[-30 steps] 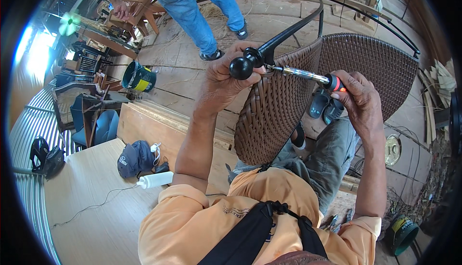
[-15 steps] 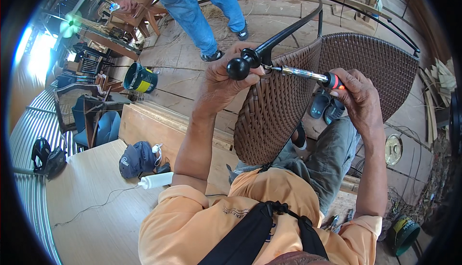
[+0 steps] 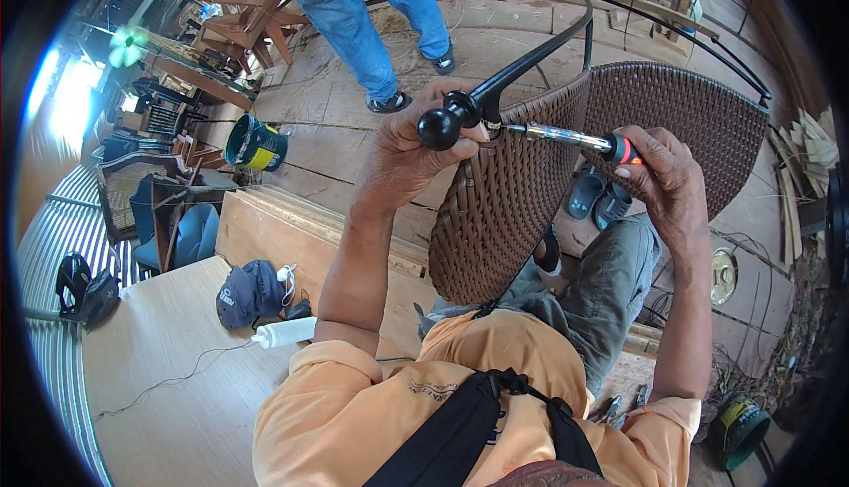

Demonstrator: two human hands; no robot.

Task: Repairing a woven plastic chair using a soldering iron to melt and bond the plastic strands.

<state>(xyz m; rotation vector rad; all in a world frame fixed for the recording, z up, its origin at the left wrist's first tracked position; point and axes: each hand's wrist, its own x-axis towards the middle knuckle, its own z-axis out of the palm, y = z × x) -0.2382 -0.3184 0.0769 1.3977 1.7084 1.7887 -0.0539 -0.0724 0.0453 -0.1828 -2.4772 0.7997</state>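
A brown woven wicker chair [image 3: 522, 204] with a black metal frame [image 3: 531, 58] lies tipped across my lap. My left hand [image 3: 411, 155] grips the frame just behind its round black foot cap [image 3: 439, 127]. My right hand [image 3: 663, 177] is closed on the red-and-black handle of a screwdriver [image 3: 575, 138]. Its metal shaft points left, with the tip at the frame beside the foot cap.
A person in blue jeans [image 3: 363, 18] stands on the plank floor ahead. A dark bucket [image 3: 255, 144] sits to the left, with stacked chairs [image 3: 150, 195] beyond. On the light board at lower left lie a cap [image 3: 248, 292] and a white bottle [image 3: 285, 332]. Sandals [image 3: 597, 195] lie under the chair.
The chair's frame end and both hands have shifted slightly left and up. The screwdriver stays at the same joint.
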